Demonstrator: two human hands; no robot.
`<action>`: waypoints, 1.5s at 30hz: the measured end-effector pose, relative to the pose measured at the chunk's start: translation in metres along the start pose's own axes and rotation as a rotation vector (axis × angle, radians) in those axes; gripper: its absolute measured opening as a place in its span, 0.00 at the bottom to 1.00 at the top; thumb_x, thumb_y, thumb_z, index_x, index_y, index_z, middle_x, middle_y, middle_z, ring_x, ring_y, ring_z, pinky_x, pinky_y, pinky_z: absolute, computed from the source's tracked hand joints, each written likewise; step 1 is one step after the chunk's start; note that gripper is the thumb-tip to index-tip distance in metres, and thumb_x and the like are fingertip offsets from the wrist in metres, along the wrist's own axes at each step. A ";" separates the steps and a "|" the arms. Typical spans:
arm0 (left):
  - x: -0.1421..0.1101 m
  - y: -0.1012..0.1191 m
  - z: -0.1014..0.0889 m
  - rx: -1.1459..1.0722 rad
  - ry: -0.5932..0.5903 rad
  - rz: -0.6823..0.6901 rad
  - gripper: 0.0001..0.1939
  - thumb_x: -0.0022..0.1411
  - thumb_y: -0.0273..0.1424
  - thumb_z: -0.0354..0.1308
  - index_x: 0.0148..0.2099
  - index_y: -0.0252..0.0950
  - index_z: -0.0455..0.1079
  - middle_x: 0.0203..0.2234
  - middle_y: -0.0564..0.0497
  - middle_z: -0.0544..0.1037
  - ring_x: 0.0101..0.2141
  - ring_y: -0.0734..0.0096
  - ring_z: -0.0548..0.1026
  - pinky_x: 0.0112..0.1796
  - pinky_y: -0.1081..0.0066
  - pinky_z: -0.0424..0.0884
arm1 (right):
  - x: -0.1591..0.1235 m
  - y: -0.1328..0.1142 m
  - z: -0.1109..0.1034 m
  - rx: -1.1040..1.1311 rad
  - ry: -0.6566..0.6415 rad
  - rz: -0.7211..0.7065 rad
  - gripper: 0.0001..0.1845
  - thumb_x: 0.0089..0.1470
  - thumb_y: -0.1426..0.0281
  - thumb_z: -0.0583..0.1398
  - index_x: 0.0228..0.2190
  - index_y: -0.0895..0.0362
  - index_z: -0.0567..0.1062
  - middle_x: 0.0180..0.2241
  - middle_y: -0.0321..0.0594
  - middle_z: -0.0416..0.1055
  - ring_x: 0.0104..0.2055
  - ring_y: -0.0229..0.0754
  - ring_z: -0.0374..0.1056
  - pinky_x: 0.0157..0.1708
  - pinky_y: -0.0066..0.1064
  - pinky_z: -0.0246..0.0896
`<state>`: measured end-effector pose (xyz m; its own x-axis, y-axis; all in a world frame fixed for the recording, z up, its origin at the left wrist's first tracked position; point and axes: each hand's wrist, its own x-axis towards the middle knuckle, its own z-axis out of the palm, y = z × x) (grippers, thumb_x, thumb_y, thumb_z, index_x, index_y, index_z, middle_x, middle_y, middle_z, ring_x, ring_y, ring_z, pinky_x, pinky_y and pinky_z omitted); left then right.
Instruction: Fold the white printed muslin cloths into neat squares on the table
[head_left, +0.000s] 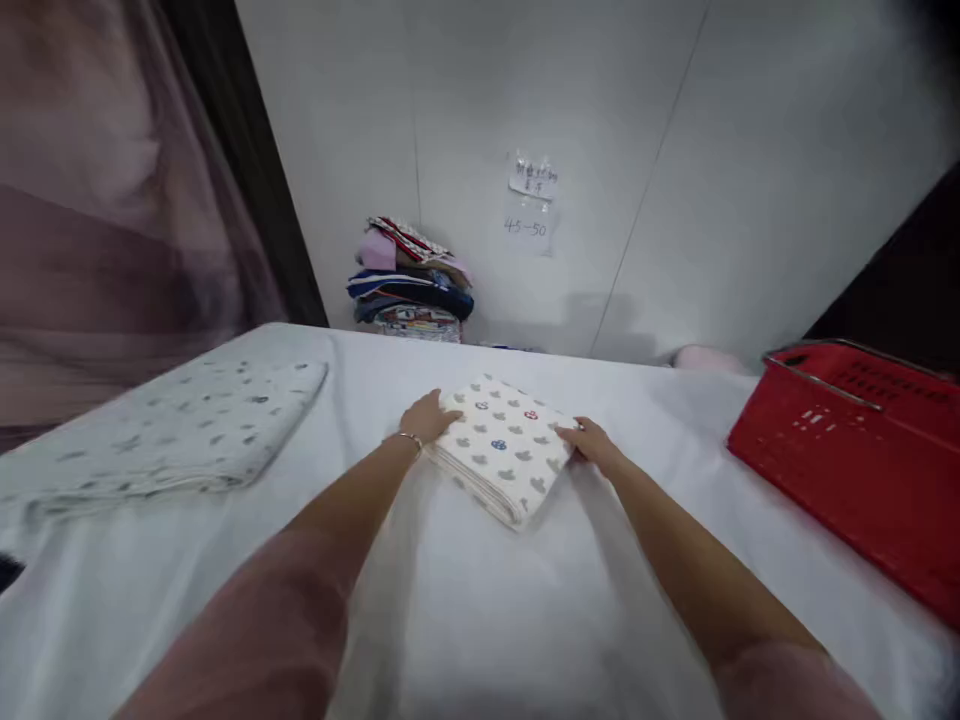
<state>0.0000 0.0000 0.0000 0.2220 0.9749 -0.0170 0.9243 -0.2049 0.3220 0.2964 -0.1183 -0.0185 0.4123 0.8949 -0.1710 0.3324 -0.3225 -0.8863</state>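
A white folded cloth printed with small grey shapes and a few red and blue figures lies in the middle of the white-covered table. My left hand grips its left edge, thumb on top and fingers at the far side. At the right corner, my right hand holds the cloth with the thumb on top; its other fingertips are partly hidden. The layered fold of the cloth faces me. A bracelet circles my left wrist.
To the left lies a larger folded white cloth with dark prints. A red plastic basket with a metal handle stands at the right. Behind the table, folded textiles are stacked against the wall, near paper signs.
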 end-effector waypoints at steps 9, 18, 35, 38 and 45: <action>-0.095 0.031 0.009 -0.092 0.201 0.714 0.26 0.60 0.46 0.48 0.55 0.37 0.60 0.52 0.45 0.67 0.53 0.60 0.62 0.54 0.59 0.52 | -0.006 0.000 -0.003 0.081 -0.058 0.013 0.25 0.38 0.56 0.64 0.37 0.56 0.67 0.28 0.37 0.68 0.24 0.36 0.62 0.20 0.25 0.56; -0.139 0.020 0.014 -0.140 0.000 0.708 0.20 0.61 0.45 0.47 0.51 0.43 0.66 0.52 0.51 0.68 0.56 0.60 0.57 0.57 0.53 0.44 | -0.069 0.016 -0.018 0.136 -0.193 0.048 0.23 0.41 0.55 0.63 0.36 0.56 0.70 0.26 0.39 0.70 0.24 0.37 0.64 0.20 0.27 0.59; -0.178 0.031 0.037 0.034 0.169 0.778 0.22 0.62 0.37 0.47 0.57 0.37 0.58 0.54 0.45 0.65 0.55 0.62 0.60 0.57 0.53 0.48 | -0.081 0.042 -0.005 0.015 -0.023 -0.353 0.34 0.42 0.70 0.59 0.54 0.51 0.62 0.48 0.37 0.68 0.44 0.41 0.66 0.42 0.32 0.61; -0.178 0.033 0.038 0.053 0.182 0.780 0.21 0.63 0.37 0.47 0.57 0.37 0.59 0.54 0.45 0.66 0.55 0.62 0.61 0.57 0.53 0.49 | -0.081 0.036 -0.004 -0.206 0.054 -0.414 0.30 0.44 0.73 0.56 0.51 0.47 0.65 0.45 0.33 0.70 0.44 0.41 0.66 0.43 0.32 0.59; -0.181 0.031 0.041 0.052 0.145 0.716 0.20 0.64 0.37 0.47 0.57 0.37 0.59 0.54 0.46 0.66 0.56 0.62 0.59 0.57 0.55 0.49 | -0.089 0.040 -0.010 -0.417 0.093 -0.466 0.24 0.47 0.73 0.52 0.48 0.46 0.66 0.46 0.32 0.70 0.46 0.43 0.65 0.42 0.32 0.57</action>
<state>0.0013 -0.1863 -0.0253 0.7374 0.6014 0.3074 0.5822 -0.7967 0.1621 0.2815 -0.2137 -0.0349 0.2103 0.9458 0.2474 0.7897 -0.0152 -0.6133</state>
